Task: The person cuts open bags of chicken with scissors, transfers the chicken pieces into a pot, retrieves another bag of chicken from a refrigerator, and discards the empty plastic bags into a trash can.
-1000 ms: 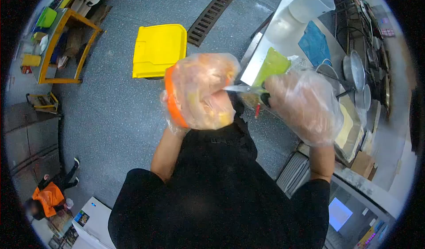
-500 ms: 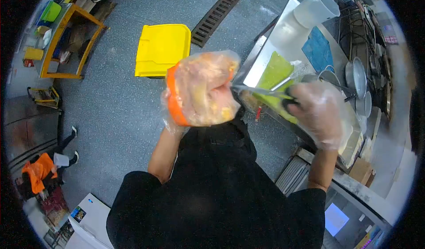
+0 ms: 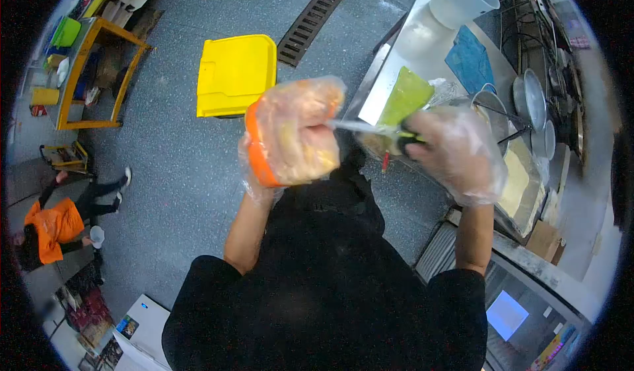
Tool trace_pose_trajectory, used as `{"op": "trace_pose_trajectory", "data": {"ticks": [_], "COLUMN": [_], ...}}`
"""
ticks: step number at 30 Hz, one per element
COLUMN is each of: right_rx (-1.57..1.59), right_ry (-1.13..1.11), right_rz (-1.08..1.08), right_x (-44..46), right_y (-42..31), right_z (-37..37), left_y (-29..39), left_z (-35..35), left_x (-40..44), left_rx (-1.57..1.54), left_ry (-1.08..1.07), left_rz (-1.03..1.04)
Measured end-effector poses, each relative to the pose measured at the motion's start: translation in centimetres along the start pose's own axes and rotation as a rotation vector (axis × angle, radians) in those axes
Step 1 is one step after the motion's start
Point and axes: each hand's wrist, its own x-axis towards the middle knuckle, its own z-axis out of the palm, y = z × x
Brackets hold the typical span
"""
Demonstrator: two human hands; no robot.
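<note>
My left hand (image 3: 253,166), in a clear plastic glove, holds up a clear plastic bag of raw chicken (image 3: 297,136) with an orange band along its left side. My gloved right hand (image 3: 459,153) is closed round the black-and-green handles of scissors (image 3: 366,127), partly blurred by motion. Their blades point left, and the tips meet the right side of the bag, near a gap in it. Whether the tips are inside the plastic, I cannot tell.
A yellow lidded bin (image 3: 236,74) stands on the floor ahead. On the right, a steel table (image 3: 419,37) bears a green board (image 3: 406,97), a blue cloth (image 3: 470,57) and a translucent tub (image 3: 464,1). A person in an orange top (image 3: 56,226) is at far left.
The scissors and my right hand have moved left, bringing the blades further across the bag's right edge. The bag has shifted slightly left. At far left, the person has changed position.
</note>
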Motion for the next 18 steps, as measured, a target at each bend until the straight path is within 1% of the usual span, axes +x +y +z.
{"op": "trace_pose_trajectory", "data": {"ticks": [2,5,6,7,9,11,12,15,16,18], "right_rx": [0.089,0.273,0.419,0.600,1.297,1.673,1.691,1.791,1.749,1.573], "right_ry": [0.102,0.115,-0.032,-0.053,-0.116,-0.174,-0.089,-0.051,-0.167,0.103], "right_rz": [0.105,0.189,0.325,0.370,0.417,0.442,0.408,0.379,0.352,0.462], "right_x": [-1.8,-2.7,-2.6,-2.6,-3.1,-3.0,-3.6,-5.9,-5.9,-5.7], "right_y": [1.1,2.3,2.1,1.8,1.2,-1.8,-2.7,-3.2,-2.7,-3.4], "right_z": [-0.4,1.2,2.0,4.0,9.0,8.0,7.4,9.3,7.7,9.2], "left_y": [-0.2,-0.4,-0.4,-0.5,-1.0,-1.1,-1.1,-0.8,-0.7,-0.6], "left_z": [-0.9,-2.9,-3.5,-2.7,-0.4,0.5,0.7,0.2,0.2,0.2], "left_x": [-0.6,-0.1,-0.3,-0.3,-0.6,-0.6,-0.7,-0.7,-0.8,-0.8], "left_rx": [-0.071,-0.174,-0.207,-0.119,0.053,0.156,0.170,0.199,0.210,0.245], "left_ry": [-0.022,-0.078,-0.091,-0.024,0.111,0.159,0.141,0.104,0.095,0.077], "left_rz": [0.022,0.031,0.025,0.059,0.119,0.101,0.078,0.039,0.036,0.024]}}
